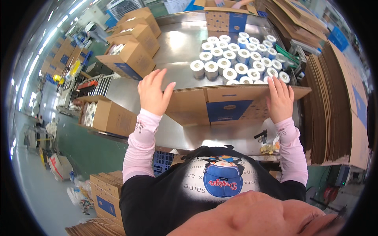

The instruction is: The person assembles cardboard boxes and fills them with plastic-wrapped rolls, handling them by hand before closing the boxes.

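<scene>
Carton [229, 110] by hands [154, 93] [281, 103], rolls [241, 69] beyond

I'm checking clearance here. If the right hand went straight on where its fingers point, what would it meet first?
Probably the white rolls just beyond the cardboard box, though the right hand may be high enough to pass over them; depth is unclear.

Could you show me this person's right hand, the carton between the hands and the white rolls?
Right hand [281, 100]: head view, on the back of the hand.
Carton between the hands [228, 111]: head view, on its blue printed panel.
White rolls [243, 54]: head view, on one roll near the group's middle.
</scene>
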Demonstrator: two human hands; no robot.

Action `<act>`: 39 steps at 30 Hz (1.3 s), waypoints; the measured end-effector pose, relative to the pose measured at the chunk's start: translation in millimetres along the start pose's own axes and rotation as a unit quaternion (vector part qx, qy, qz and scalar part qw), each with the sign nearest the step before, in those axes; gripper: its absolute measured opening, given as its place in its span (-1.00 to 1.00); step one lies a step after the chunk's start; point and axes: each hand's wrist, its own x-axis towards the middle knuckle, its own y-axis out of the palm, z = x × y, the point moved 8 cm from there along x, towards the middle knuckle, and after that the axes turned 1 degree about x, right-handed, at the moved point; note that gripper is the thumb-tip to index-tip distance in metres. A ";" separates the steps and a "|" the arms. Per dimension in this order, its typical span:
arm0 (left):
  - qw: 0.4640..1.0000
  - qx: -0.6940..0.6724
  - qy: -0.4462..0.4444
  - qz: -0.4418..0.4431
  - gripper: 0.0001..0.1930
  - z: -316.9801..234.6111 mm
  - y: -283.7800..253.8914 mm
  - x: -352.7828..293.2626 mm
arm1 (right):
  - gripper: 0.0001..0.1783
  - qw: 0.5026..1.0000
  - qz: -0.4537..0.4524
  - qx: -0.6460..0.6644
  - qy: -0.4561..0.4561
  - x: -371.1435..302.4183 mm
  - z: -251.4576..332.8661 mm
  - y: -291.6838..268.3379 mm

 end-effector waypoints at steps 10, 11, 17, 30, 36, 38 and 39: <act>0.922 -0.146 -0.295 -0.206 0.06 74.9 31.9 -35.2 | -0.67 0.930 0.239 0.176 -0.217 25.3 119.5 -5.9; 0.906 -0.186 -0.305 -0.225 0.07 86.1 30.3 -31.5 | -0.57 0.903 0.322 0.196 -0.205 25.9 127.1 -11.6; 0.688 -0.630 -0.302 -0.196 0.05 142.9 92.7 -18.5 | -0.21 0.672 0.564 0.475 -0.064 -8.3 90.2 19.3; 0.731 -0.611 -0.285 0.101 -0.01 133.8 59.6 -21.2 | -0.56 0.872 0.408 0.166 -0.216 -14.0 98.4 -39.0; 0.778 -0.427 -0.089 0.452 -0.12 103.4 54.4 -3.6 | -0.62 0.828 0.356 0.338 0.270 15.3 -36.0 9.9; 0.831 -0.285 -0.056 0.475 -0.16 57.1 47.2 18.4 | -0.65 0.965 0.213 0.117 0.103 16.9 -37.0 30.0; 0.849 -0.205 -0.049 0.484 -0.18 40.0 44.7 21.3 | -0.67 0.962 0.253 0.014 0.105 21.3 -17.7 31.9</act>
